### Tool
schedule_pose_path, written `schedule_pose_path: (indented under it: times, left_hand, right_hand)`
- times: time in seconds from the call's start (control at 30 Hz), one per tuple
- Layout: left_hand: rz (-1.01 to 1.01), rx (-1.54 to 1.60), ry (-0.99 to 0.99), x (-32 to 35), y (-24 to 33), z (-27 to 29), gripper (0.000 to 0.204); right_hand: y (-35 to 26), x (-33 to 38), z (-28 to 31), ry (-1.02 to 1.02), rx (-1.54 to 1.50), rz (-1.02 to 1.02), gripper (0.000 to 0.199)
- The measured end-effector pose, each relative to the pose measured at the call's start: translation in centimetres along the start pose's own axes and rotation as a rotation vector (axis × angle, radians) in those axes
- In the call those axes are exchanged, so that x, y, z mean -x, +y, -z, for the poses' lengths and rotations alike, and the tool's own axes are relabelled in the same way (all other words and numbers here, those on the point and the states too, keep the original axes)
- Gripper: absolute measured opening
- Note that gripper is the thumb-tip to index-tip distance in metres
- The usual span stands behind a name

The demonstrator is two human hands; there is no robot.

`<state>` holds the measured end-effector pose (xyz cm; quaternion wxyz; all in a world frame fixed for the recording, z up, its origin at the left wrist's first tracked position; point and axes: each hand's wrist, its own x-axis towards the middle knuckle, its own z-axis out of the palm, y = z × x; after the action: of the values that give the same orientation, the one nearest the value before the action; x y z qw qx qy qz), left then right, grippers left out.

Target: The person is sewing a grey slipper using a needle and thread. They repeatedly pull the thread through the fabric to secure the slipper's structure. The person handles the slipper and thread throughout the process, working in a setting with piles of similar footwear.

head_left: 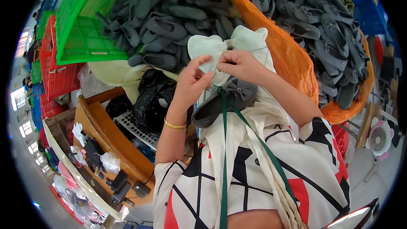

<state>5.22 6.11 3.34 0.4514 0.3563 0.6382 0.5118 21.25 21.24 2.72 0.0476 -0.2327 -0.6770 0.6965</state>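
Head view — bow-topped, matte-grey shoe (212,107) on creased cloth (237,127)

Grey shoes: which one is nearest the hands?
The bow-topped grey shoe just below the left hand and right hand, crossed by the green strap; the others lie heaped by the green crate and in the orange sack.

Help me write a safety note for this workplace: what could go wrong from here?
The closest dark grey footwear could slip: neither the left hand nor the right hand seems to grip it. The green strap hanging across it might snag. Shoes heaped in the orange sack could tumble out.
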Motion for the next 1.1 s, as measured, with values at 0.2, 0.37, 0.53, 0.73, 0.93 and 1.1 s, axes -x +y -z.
schedule_pose_path:
  times: [0.2, 0.37, 0.53, 0.73, 0.93, 1.1]
  left_hand:
    - [0.084, 0.016, 0.056, -1.3, -1.1, -0.4, 0.01]
    - [0.142, 0.007, 0.178, -1.7, -3.4, 3.5, 0.013]
    - [0.16, -0.117, 0.216, -2.2, -5.2, 5.9, 0.017]
    - [0.155, -0.48, 0.221, -1.3, -8.1, 8.9, 0.018]
    - [0.079, -0.786, 0.161, 0.3, -9.8, 10.7, 0.018]
    - [0.058, -0.843, 0.07, 0.2, -8.6, 9.9, 0.019]
  right_hand:
    - [-1.3, 2.8, 2.1, 0.136, 0.406, 0.091, 0.021]
    - [0.8, 8.1, 4.2, -0.035, 0.877, 0.094, 0.022]
    - [4.4, 9.9, 4.6, -0.038, 1.08, 0.074, 0.021]
    - [4.9, 12.0, 10.1, 0.31, 0.041, -0.23, 0.011]
    - [8.0, 18.5, 23.3, 0.772, -1.131, 0.183, 0.019]
    - [10.9, 27.9, 32.7, 0.906, -1.168, 0.258, 0.009]
